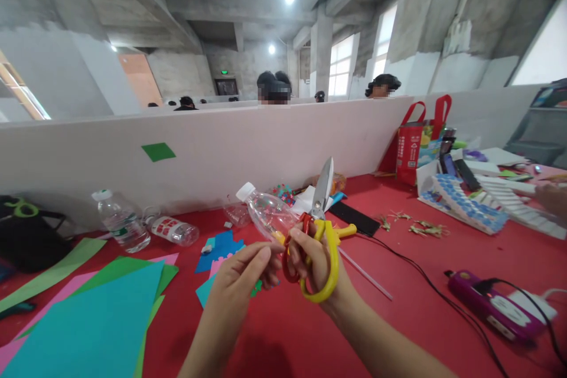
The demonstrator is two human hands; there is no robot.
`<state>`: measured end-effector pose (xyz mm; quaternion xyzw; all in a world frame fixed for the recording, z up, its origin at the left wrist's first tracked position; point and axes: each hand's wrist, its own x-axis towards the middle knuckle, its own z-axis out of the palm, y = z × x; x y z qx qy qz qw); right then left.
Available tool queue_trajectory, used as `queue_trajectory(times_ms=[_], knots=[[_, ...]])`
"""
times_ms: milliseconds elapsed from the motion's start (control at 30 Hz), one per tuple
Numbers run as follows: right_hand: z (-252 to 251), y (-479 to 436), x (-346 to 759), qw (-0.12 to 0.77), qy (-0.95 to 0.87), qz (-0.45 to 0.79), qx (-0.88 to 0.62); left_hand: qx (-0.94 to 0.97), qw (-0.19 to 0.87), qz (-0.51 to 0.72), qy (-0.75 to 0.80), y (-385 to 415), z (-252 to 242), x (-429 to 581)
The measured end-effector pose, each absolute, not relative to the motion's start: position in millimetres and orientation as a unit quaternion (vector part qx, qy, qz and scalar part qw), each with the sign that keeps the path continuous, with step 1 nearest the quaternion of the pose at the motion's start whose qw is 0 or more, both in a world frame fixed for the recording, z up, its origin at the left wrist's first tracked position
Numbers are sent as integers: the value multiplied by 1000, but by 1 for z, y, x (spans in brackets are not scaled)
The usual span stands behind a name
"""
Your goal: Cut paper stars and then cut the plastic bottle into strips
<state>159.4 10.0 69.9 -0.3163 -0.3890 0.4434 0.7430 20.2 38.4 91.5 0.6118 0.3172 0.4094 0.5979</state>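
Observation:
Scissors [324,186] with silver blades and red and yellow handles point upward in my right hand [312,257], whose fingers are curled around the handles. The blades look closed. My left hand [248,274] is just left of the red handle, its thumb and fingers pinched together. What it holds, if anything, is too small to make out. Behind the hands a clear plastic bottle [268,209] with a white cap lies tilted. Blue paper pieces [224,248] and a bit of green [256,289] show by my left hand.
Coloured paper sheets [97,313] and two water bottles [121,224] [172,230] are at left. To the right lie a black phone-like slab [354,218], a cable, a purple device [494,307] and a red bag [410,150]. A white partition [266,147] backs the red table.

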Motion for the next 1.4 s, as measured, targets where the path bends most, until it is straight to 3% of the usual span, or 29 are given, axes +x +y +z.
queue_trajectory(times_ms=[700, 1033, 1200, 1300, 1400], knots=[[56, 6, 150, 719, -389, 483, -314, 431, 740, 437, 274, 44, 91, 25], [84, 2, 163, 658, -377, 595, -268, 645, 485, 494, 324, 41, 97, 20], [83, -1, 155, 681, -369, 578, -257, 699, 368, 491, 366, 42, 105, 12], [81, -2, 151, 694, -372, 562, -253, 684, 385, 486, 384, 45, 104, 9], [79, -2, 149, 693, -380, 558, -254, 623, 485, 475, 389, 47, 100, 11]])
